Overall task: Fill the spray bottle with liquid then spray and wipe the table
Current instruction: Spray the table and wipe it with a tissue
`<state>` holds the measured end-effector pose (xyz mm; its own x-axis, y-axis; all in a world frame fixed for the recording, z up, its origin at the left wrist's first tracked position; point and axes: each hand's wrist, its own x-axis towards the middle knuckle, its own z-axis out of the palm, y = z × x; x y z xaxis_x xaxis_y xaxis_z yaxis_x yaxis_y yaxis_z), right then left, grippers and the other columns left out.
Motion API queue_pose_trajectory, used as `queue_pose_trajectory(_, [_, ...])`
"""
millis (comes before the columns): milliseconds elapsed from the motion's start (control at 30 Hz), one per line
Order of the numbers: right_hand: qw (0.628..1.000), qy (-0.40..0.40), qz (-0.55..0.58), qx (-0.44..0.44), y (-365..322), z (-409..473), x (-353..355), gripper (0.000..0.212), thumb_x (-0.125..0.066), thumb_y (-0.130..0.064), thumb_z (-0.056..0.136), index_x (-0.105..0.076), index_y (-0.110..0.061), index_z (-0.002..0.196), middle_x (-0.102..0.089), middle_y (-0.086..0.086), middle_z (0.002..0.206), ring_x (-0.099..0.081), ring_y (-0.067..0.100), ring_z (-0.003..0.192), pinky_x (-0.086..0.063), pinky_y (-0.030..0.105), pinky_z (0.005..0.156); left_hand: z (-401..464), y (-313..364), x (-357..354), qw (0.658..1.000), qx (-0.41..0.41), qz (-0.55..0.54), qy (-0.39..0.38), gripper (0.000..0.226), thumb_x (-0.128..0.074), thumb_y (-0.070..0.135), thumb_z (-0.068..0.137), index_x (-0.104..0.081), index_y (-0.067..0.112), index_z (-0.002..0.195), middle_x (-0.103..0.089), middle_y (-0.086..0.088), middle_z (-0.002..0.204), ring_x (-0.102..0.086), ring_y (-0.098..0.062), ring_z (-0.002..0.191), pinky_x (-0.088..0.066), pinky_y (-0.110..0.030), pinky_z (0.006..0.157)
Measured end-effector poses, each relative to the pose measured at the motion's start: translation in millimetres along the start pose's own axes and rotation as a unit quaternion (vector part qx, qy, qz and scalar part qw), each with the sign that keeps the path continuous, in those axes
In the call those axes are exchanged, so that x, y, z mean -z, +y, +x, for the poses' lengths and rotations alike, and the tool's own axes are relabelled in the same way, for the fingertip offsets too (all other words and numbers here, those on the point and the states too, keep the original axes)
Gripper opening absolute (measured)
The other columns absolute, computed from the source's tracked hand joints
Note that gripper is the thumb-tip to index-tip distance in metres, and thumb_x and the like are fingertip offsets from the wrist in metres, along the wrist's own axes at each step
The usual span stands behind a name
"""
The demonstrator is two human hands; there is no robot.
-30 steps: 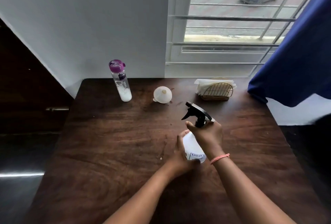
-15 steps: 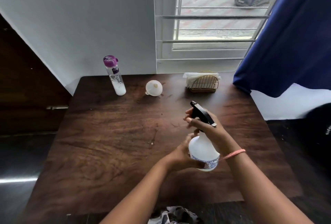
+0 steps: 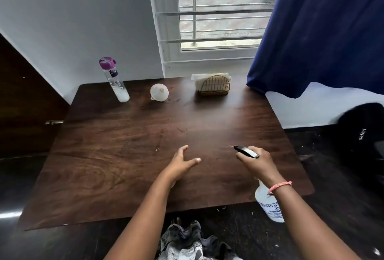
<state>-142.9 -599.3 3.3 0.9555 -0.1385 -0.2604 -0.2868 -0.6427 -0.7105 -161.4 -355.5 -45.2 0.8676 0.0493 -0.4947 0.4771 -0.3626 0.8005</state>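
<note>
We hold the spray bottle (image 3: 270, 203) in our right hand (image 3: 256, 163) above the table's (image 3: 124, 155) near right edge, fingers clamped around its black trigger head; its long axis tilts, white body toward us, nozzle pointing away and left over the wood. How much liquid it holds we cannot tell. Our left hand (image 3: 180, 162) hovers open, fingers spread, holding nothing, while at the far edge stand a purple-capped bottle (image 3: 115, 81) with white liquid at its bottom, a white funnel (image 3: 159, 91) and a wire holder (image 3: 214, 86) of napkins.
</note>
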Motion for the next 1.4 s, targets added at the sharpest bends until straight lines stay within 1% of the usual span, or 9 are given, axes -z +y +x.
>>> queue_pose_trajectory(167, [0.993,0.072,0.089,-0.019,24.7,-12.9,18.7,0.031,-0.074,-0.031,0.076,-0.058,-0.006,0.07,-0.059,0.006,0.063,-0.054,0.023,0.061,-0.046,0.036,0.059,-1.9,-11.5,-8.5,0.985,0.016,-0.109,0.13,0.059,-0.069,0.026,0.086,-0.042,0.019,0.139,-0.038,-0.01,0.148,-0.037,-0.021,0.136,-0.033,-0.034,0.111])
queue_pose_trajectory(367, [0.987,0.122,0.106,-0.026,28.2,-23.4,21.6,0.03,-0.069,-0.03,0.08,-0.06,-0.003,0.07,-0.062,0.01,0.067,-0.061,0.033,0.07,-0.053,0.045,0.066,-15.6,-16.9,-14.0,0.971,0.007,-0.166,0.172,0.051,-0.068,0.022,0.087,-0.046,0.02,0.134,-0.042,-0.009,0.144,-0.037,-0.019,0.135,-0.032,-0.04,0.113])
queue_pose_trajectory(567, [0.993,0.072,0.094,0.003,11.6,-29.3,1.0,0.02,-0.073,-0.03,0.074,-0.067,-0.013,0.067,-0.064,0.003,0.061,-0.062,0.026,0.065,-0.051,0.038,0.063,-24.4,-24.8,2.7,0.957,0.001,-0.2,0.212,0.049,-0.067,0.021,0.088,-0.048,0.02,0.133,-0.042,-0.007,0.145,-0.039,-0.016,0.133,-0.034,-0.03,0.105])
queue_pose_trajectory(733, [0.979,-0.131,0.079,0.137,-19.9,-48.8,-37.3,0.02,-0.078,-0.025,0.073,-0.065,-0.009,0.074,-0.056,-0.006,0.059,-0.047,0.004,0.055,-0.036,0.024,0.053,-35.3,-22.9,27.0,0.917,-0.01,-0.279,0.286,0.039,-0.054,0.014,0.096,-0.045,0.006,0.133,-0.045,-0.012,0.142,-0.043,-0.014,0.127,-0.033,-0.02,0.098])
queue_pose_trajectory(867, [0.965,-0.185,0.066,0.176,-42.1,-60.0,-62.2,0.015,-0.072,-0.028,0.072,-0.068,-0.013,0.074,-0.053,-0.004,0.057,-0.046,0.007,0.051,-0.035,0.026,0.051,-41.4,-28.1,53.7,0.864,0.018,-0.364,0.348,0.038,-0.035,0.023,0.1,-0.045,0.014,0.135,-0.045,-0.006,0.142,-0.04,-0.019,0.133,-0.03,-0.029,0.104])
queue_pose_trajectory(967, [0.938,-0.239,0.1,0.229,-62.4,-63.4,-67.9,0.005,-0.071,-0.015,0.076,-0.066,-0.016,0.074,-0.055,-0.006,0.063,-0.049,0.005,0.057,-0.037,0.022,0.055,-47.5,-36.6,76.1,0.841,0.025,-0.393,0.371,0.044,-0.027,0.032,0.097,-0.046,0.022,0.136,-0.042,-0.003,0.147,-0.035,-0.017,0.138,-0.025,-0.031,0.107])
queue_pose_trajectory(1167, [0.957,-0.144,0.092,0.236,-86.2,-44.3,-83.3,0.023,-0.071,-0.014,0.075,-0.054,-0.01,0.06,-0.042,-0.007,0.051,-0.037,0.006,0.048,-0.029,0.024,0.048,-51.3,-40.3,116.9,0.811,0.024,-0.408,0.418,0.041,-0.029,0.03,0.098,-0.051,0.021,0.131,-0.049,0.001,0.137,-0.041,-0.011,0.127,-0.026,-0.025,0.099])
queue_pose_trajectory(1300, [0.948,-0.151,0.162,0.227,-111.8,-25.0,-83.0,0.015,-0.073,-0.014,0.08,-0.06,-0.01,0.075,-0.053,-0.008,0.059,-0.046,0.005,0.053,-0.035,0.019,0.051,-41.6,-26.0,137.1,0.844,-0.003,-0.341,0.414,0.028,-0.042,0.013,0.098,-0.056,0.01,0.122,-0.055,-0.002,0.108,-0.052,-0.005,0.085,-0.04,-0.01,0.075])
queue_pose_trajectory(1400, [0.93,-0.172,0.216,0.241,-138.5,-10.6,-86.3,0.008,-0.071,-0.008,0.082,-0.065,-0.012,0.079,-0.051,-0.005,0.07,-0.049,0.007,0.061,-0.037,0.021,0.058,-26.2,-11.5,149.0,0.929,-0.029,-0.259,0.262,0.031,-0.05,-0.003,0.091,-0.056,0.008,0.119,-0.06,-0.005,0.106,-0.054,-0.002,0.072,-0.042,0.0,0.06])
